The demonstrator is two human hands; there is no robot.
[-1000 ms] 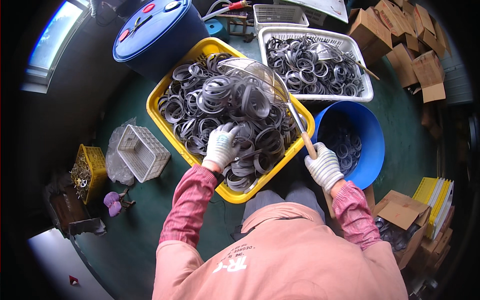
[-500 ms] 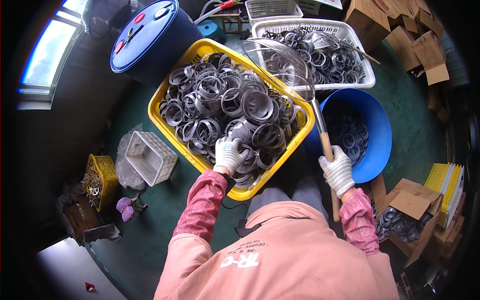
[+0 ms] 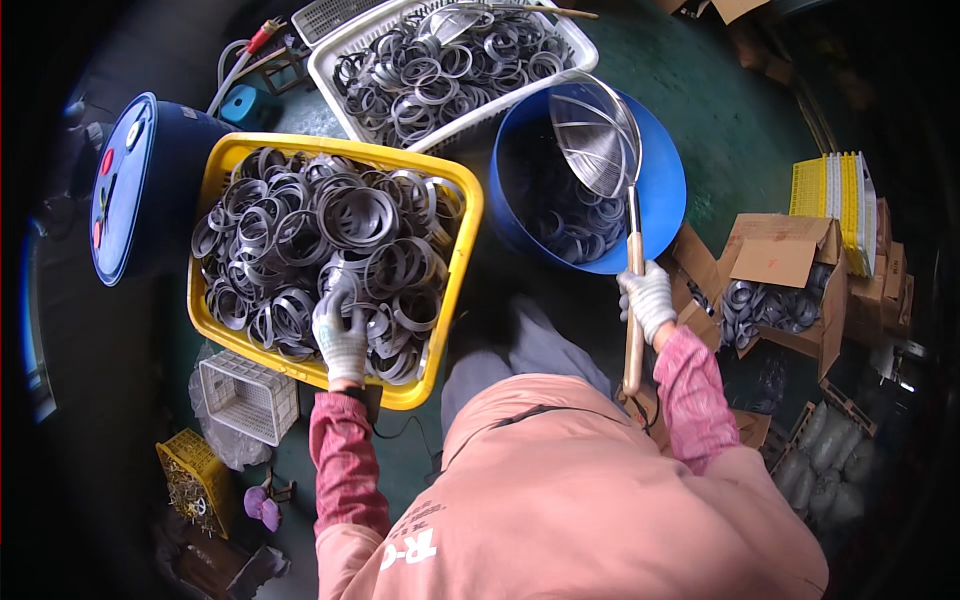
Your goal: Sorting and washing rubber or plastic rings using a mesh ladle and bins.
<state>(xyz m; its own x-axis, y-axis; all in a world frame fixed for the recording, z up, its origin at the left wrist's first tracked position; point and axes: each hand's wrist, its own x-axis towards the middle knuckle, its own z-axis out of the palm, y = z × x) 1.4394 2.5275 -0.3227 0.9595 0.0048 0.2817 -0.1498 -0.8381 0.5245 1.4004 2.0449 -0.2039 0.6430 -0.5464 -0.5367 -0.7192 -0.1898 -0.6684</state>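
Observation:
My right hand, in a striped knit glove, is wrapped round the wooden handle of a long metal skimmer. The skimmer's round mesh bowl hangs over the mouth of a blue tub, which has grey rings inside. My left hand, gloved too, rests on a heap of grey metal rings near the front side of a yellow basket. Its fingers look apart on the rings, with their tips partly lost among them.
Behind stands a white crate heaped with rings and holding another skimmer. A blue drum is at the left. An open carton of rings and stacked yellow and white crates stand right. A small white crate sits on the floor.
The view has turned right. The skimmer bowl has swung from between the yellow basket and the white crate to above the blue tub. My left hand stays at the rings.

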